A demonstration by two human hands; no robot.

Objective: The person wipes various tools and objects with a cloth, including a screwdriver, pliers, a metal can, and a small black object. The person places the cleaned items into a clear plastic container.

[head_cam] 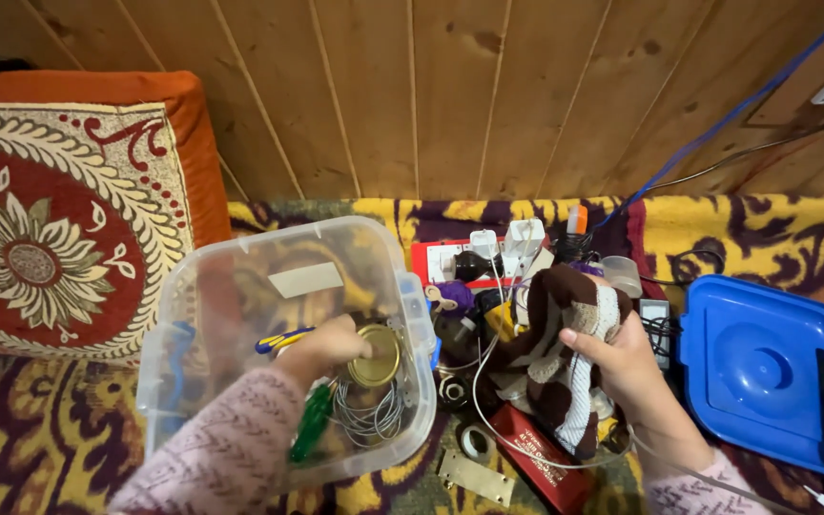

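My left hand (328,345) reaches inside a clear plastic box (204,286) and grips a round gold metal lid (377,355). Under it in the box lie a coil of grey wire (371,417), a green-handled tool (312,421) and a blue and yellow tool (283,339). My right hand (622,367) holds a brown and cream knitted cloth (565,343) bunched above a heap of small things to the right of the box.
A blue box lid (765,367) lies at the right. A red power strip with white chargers (498,250), a red flat box (538,460), a brass plate (475,477) and a tape roll (475,442) sit in the heap. An orange patterned cushion (59,219) leans against the wooden wall.
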